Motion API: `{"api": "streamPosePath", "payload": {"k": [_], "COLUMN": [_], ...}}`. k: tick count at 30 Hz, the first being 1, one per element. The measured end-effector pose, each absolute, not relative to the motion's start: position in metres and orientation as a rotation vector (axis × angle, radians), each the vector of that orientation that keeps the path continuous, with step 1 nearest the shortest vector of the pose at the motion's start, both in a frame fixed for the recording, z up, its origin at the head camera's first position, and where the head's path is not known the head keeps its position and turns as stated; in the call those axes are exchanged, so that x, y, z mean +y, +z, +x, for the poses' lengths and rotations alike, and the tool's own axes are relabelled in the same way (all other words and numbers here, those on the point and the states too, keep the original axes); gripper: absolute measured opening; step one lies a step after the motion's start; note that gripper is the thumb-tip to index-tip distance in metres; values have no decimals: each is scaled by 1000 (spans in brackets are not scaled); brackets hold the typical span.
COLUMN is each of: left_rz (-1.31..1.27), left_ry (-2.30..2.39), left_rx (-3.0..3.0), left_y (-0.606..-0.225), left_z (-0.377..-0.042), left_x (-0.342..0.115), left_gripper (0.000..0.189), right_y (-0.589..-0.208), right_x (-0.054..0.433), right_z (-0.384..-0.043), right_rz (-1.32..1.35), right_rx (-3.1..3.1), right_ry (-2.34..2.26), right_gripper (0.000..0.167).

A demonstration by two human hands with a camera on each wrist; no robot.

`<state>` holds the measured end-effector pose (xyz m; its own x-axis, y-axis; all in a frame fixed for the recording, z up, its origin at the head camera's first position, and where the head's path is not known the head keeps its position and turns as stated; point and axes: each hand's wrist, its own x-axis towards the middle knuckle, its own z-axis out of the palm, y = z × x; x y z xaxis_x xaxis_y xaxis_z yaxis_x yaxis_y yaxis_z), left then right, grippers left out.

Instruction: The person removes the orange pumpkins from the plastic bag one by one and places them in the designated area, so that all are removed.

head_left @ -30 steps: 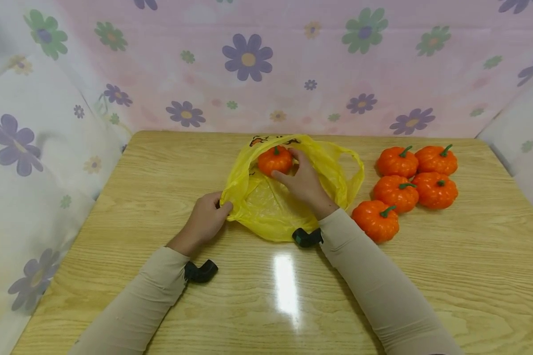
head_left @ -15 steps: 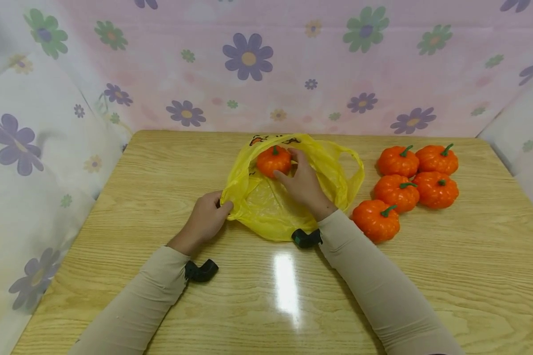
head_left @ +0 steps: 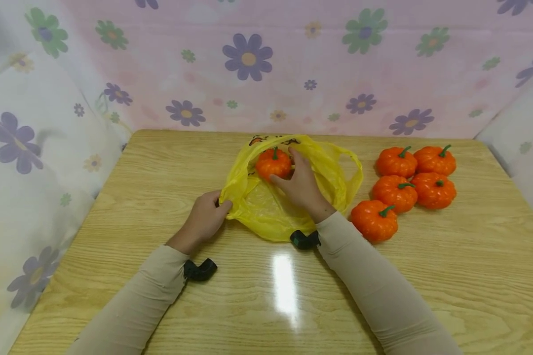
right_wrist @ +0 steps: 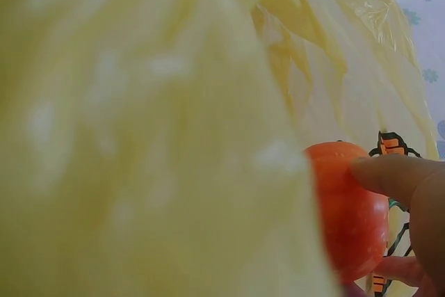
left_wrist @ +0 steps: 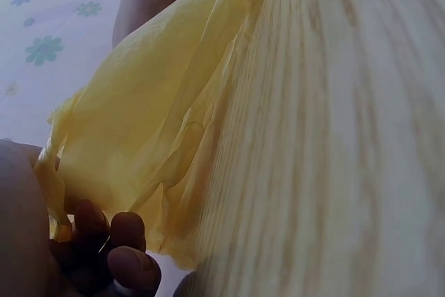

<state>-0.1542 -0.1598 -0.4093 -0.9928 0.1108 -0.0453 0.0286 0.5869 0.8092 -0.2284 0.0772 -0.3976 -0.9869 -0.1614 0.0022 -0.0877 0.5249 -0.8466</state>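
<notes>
In the head view, a yellow plastic bag [head_left: 266, 217] lies on the table with its mouth held wide. My left hand [head_left: 204, 214] pinches the left edge of the bag's opening between thumb and fingers. Inside the mouth sits a small orange pumpkin [head_left: 273, 164] with a green stem. My right hand [head_left: 302, 185] reaches in from the right, thumb and fingers around the pumpkin's right side. The right wrist view shows the thumb [right_wrist: 389, 175] on the pumpkin [right_wrist: 348, 213] and a finger below it. The left wrist view shows curled fingers beside the bag [left_wrist: 146, 102].
Several more orange pumpkins [head_left: 434, 190] stand grouped on the right of the wooden table [head_left: 151, 167]; the nearest one [head_left: 374, 221] is close to the right sleeve. A bag handle loop [head_left: 355, 170] sticks out rightward. A floral cloth [head_left: 311, 49] hangs behind the table.
The pumpkin in the bag has shifted very slightly left and lower, along with my right hand. My left hand keeps its place on the bag's edge.
</notes>
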Motion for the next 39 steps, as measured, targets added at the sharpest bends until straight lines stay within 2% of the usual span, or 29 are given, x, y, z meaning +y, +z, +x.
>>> {"api": "streamPosePath", "payload": {"k": [4, 15, 30, 39], "left_rz": [106, 113, 120, 109], "left_ry": [1371, 1372, 1374, 1369], "left_rx": [2714, 2714, 2714, 2715], "left_y": [-410, -409, -407, -406], "left_z": [-154, -155, -155, -155], "left_x": [-160, -160, -159, -159], "left_gripper": [21, 21, 21, 21], "right_y": [-398, -395, -392, -385], "right_x": [77, 77, 79, 76], "right_z": [-227, -225, -221, -212], "right_rz": [-212, -231, -338, -375], "right_rx": [2671, 2695, 2661, 2743], "right_ry": [-1459, -1424, -1512, -1413], "right_gripper": [90, 79, 85, 81]}}
